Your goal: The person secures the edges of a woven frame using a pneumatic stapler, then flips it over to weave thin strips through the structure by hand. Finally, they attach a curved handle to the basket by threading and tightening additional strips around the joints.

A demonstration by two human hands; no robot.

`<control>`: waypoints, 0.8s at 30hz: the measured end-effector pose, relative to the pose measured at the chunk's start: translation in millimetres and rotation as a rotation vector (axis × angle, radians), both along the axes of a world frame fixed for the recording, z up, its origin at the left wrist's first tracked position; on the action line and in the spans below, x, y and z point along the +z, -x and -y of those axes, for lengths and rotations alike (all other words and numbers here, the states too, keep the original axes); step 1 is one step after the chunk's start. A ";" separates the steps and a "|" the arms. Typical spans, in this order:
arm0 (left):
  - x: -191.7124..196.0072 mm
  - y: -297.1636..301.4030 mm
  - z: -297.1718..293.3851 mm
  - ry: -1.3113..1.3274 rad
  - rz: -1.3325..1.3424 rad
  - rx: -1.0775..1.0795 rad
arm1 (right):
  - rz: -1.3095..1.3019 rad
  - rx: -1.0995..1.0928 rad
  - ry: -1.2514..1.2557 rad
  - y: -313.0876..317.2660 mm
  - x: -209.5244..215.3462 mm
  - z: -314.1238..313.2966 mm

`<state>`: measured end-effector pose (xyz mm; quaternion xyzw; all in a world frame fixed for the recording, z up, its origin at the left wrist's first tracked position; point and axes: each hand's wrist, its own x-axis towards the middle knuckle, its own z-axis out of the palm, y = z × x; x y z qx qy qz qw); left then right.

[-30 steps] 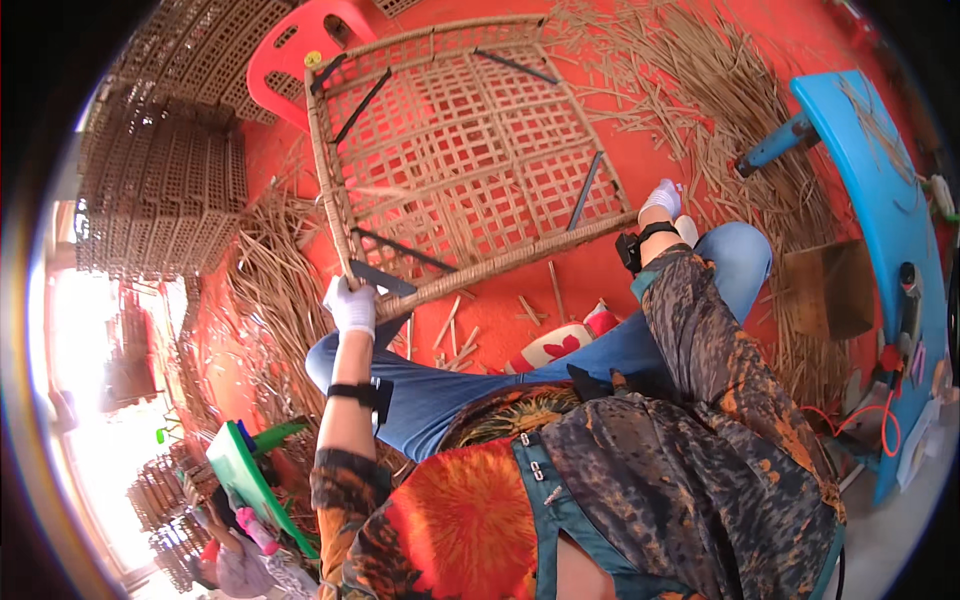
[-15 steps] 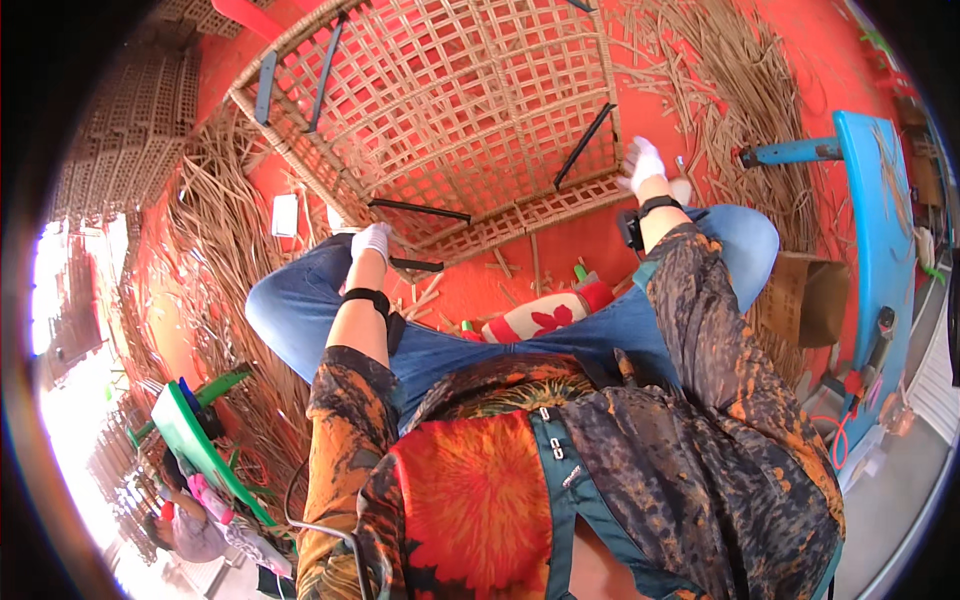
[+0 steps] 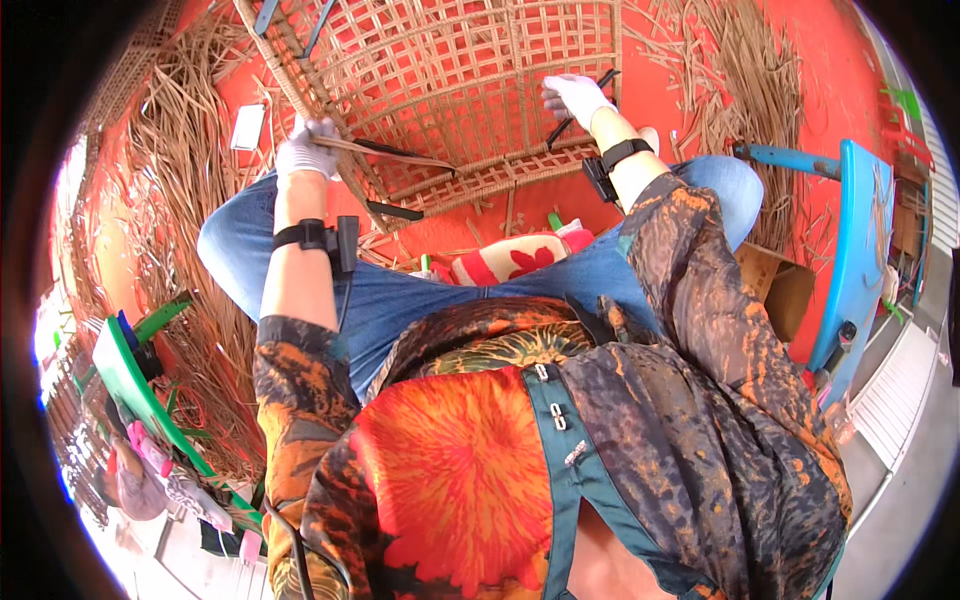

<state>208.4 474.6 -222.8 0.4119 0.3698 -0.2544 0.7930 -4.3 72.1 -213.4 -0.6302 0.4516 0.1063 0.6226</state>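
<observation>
In front of me stands a large rectangular woven basket [image 3: 440, 95] of tan open lattice, with black strips at its corners. My left hand [image 3: 307, 150], in a white glove, is closed at the basket's near left edge around a flat brown fibre strip [image 3: 400, 155]. That strip runs rightward from the fingers across the basket's lower corner. My right hand [image 3: 577, 98], gloved in white too, hovers over the basket's right side near a black strip. Its fingers stretch leftward, apart, and nothing shows in them.
Loose dry strips [image 3: 180, 130] lie heaped on the red floor at left, and another heap [image 3: 745, 90] at right. A blue bench [image 3: 855, 240] stands on the right beside a cardboard box [image 3: 775, 285]. A green stool [image 3: 150, 390] is at lower left. A red-and-white cushion [image 3: 510, 258] lies between my legs.
My left hand has moved left and up and now grips a brown strip. My right hand has shifted left from beyond the basket's right edge to over its weave. The view has shifted too.
</observation>
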 end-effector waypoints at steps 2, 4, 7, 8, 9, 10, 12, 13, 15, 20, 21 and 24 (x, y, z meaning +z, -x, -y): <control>30.8 -18.5 -4.3 -0.024 0.284 -0.001 | 0.030 0.103 0.014 -2.4 15.5 -7.7; 71.1 -24.7 -6.2 -0.063 0.598 -0.097 | 0.054 0.111 0.015 -4.8 28.1 -21.5; 146.2 -19.8 3.4 -0.164 0.892 -0.216 | 0.098 0.179 0.027 -11.9 46.1 -44.3; 173.4 -14.7 7.5 -0.098 0.965 -0.308 | 0.113 0.236 0.034 -14.8 52.1 -52.8; 197.0 -4.8 12.9 -0.239 1.089 -0.358 | 0.130 0.276 0.024 -18.2 58.6 -62.3; 217.5 6.2 22.1 -0.389 1.289 -0.425 | 0.128 0.279 0.029 -22.0 65.7 -71.8; 259.6 23.3 37.9 -0.612 1.491 -0.520 | 0.163 0.485 0.048 -29.8 82.0 -94.3; 277.8 32.6 46.1 -0.841 1.744 -0.639 | 0.161 0.487 0.053 -32.3 89.9 -108.2; 303.1 56.9 63.6 -0.237 1.453 -0.776 | 0.439 0.738 0.277 -35.7 106.8 -135.7; 328.3 100.3 106.9 -0.485 1.618 -0.833 | 0.483 0.884 0.240 -35.3 149.2 -172.1; 334.3 97.4 113.1 -0.376 1.639 -0.919 | 0.462 0.846 0.251 -34.1 156.4 -172.2; 344.4 99.5 115.0 -0.308 1.677 -0.991 | 0.470 0.729 0.239 -27.8 176.9 -168.0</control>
